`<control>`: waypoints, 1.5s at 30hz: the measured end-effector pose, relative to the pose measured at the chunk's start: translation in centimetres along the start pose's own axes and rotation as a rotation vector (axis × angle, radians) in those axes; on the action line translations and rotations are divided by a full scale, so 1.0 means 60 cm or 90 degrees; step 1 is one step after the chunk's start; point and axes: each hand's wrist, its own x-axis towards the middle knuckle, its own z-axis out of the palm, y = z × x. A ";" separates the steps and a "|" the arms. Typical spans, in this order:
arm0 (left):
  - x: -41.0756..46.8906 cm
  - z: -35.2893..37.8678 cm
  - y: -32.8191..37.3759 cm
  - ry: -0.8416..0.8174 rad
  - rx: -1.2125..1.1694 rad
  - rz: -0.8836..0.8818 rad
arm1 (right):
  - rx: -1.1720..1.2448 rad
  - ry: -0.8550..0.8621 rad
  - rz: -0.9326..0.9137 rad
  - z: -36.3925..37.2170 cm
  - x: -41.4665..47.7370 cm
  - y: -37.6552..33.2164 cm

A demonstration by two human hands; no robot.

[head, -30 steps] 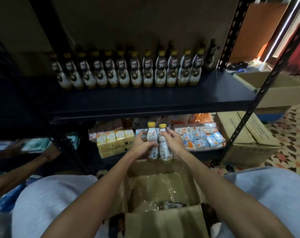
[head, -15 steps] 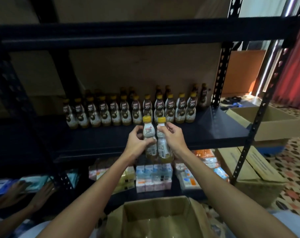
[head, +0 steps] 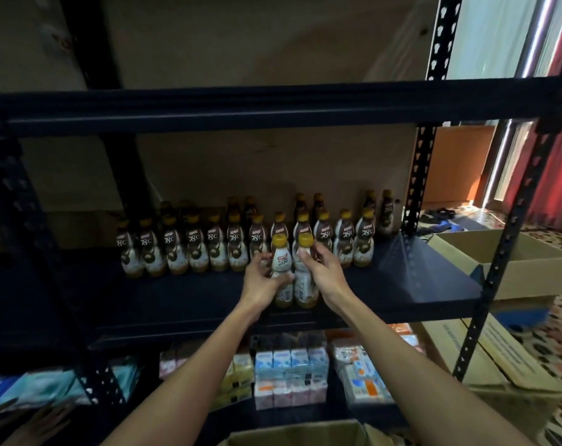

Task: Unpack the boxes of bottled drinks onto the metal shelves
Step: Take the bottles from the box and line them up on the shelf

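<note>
At the bottom edge, the open cardboard box [head: 292, 434] shows only its rim, so what is left inside cannot be told. Just beyond it, the lower shelf holds stacked small drink cartons [head: 289, 375].

Further out, both arms reach to the middle metal shelf [head: 418, 284]. The left hand [head: 260, 281] curls its fingers round the left bottle [head: 281, 259], and the right hand [head: 326, 275] wraps the right bottle [head: 304, 289]. The two yellow-capped bottles are upright and touching side by side near the shelf's front. Whether their bases rest on the deck or hang just above it cannot be told.

Behind them a row of matching bottles [head: 209, 249] runs across the shelf, with more bottles [head: 308, 204] at the back.

Stocking looks well under way. This pair is not yet released, and bare deck to the left and along the front could take more. Past the right upright sits another open box [head: 514, 262].
</note>
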 end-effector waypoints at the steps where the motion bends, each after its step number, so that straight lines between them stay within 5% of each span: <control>1: 0.006 0.001 -0.003 0.000 -0.001 -0.003 | -0.012 -0.003 -0.001 0.000 0.003 -0.001; 7: 0.013 -0.007 -0.007 -0.051 0.052 0.012 | -0.083 -0.022 -0.018 -0.013 0.010 -0.002; 12: 0.025 -0.038 0.066 -0.065 0.121 0.133 | -0.183 0.017 -0.100 -0.031 0.016 -0.049; 16: 0.050 -0.050 0.118 -0.182 0.330 0.152 | -0.347 -0.029 -0.161 -0.027 0.027 -0.064; 20: 0.062 -0.037 0.143 -0.139 0.459 0.147 | -0.390 -0.035 -0.156 -0.024 0.029 -0.068; 24: 0.060 -0.030 0.148 -0.073 0.476 0.150 | -0.388 -0.042 -0.160 -0.020 0.024 -0.068; 30: 0.070 -0.047 0.159 -0.198 0.518 0.097 | -0.378 -0.039 -0.159 -0.025 0.024 -0.060; 36: 0.071 -0.031 0.151 -0.097 0.505 0.084 | -0.371 -0.043 -0.163 -0.023 0.027 -0.057; 41: 0.071 -0.024 0.150 -0.180 0.550 0.073 | -0.358 -0.044 -0.154 -0.025 0.030 -0.056; 45: 0.065 -0.018 0.137 -0.128 0.517 0.087 | -0.369 -0.027 -0.170 -0.030 0.036 -0.053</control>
